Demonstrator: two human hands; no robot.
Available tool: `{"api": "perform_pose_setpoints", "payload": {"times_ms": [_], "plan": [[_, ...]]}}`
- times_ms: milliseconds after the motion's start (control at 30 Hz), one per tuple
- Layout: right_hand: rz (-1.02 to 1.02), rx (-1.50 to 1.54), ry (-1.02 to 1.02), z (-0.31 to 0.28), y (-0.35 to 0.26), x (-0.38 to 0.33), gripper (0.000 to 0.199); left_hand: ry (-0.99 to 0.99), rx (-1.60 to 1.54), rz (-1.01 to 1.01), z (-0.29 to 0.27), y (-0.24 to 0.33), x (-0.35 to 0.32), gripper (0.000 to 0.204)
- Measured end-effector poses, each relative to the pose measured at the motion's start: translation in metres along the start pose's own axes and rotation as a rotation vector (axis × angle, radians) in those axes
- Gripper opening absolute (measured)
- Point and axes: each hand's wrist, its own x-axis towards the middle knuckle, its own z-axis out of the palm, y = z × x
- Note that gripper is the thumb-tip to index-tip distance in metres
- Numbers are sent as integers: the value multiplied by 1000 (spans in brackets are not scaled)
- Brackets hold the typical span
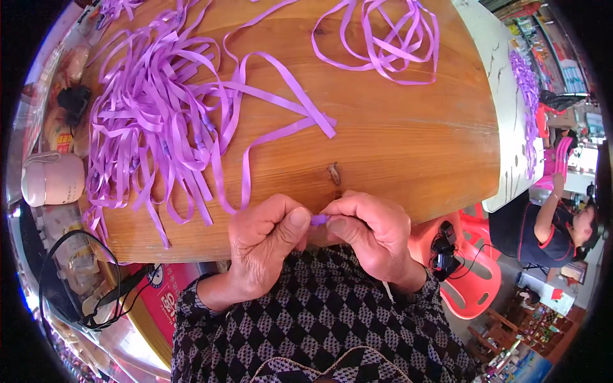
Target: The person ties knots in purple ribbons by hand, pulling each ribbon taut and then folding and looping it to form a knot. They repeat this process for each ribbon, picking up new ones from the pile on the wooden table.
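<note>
My left hand [265,242] and my right hand [373,236] meet at the near edge of the wooden table, thumbs and forefingers closed. Between their fingertips shows a small purple piece [318,219], pinched from both sides. Most of it is covered, so whether it is ribbon or a fitting cannot be told. Beyond my left hand lies a big tangled pile of purple ribbons [153,108], with small darker purple bits among them. Some strands trail to the right, ending in a flat crossed length [287,105] on the wood.
A loose coil of purple ribbon [389,48] lies at the far side of the wooden table [408,140]. A pink lidded container [54,179] stands at left, near a black cable [45,274]. Right are a white table [511,153], a red plastic chair [472,287] and another person [543,223].
</note>
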Motion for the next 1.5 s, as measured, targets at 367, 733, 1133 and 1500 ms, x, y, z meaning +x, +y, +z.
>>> {"api": "perform_pose_setpoints", "payload": {"times_ms": [367, 733, 1133, 1500], "plan": [[-338, -270, 123, -4, -11, -4, 8, -14, -47, 75, 19, 9, -5, 24], [-67, -157, 202, -64, -44, 33, 8, 17, 69, 268, 15, 11, -2, 31], [-402, -971, 404, -284, 40, 271, 29, 282, 234, 486, -9, 12, -6, 23], [-429, -841, 94, -93, 8, 179, 16, 406, 738, 504, -46, 20, 2, 17]]}}
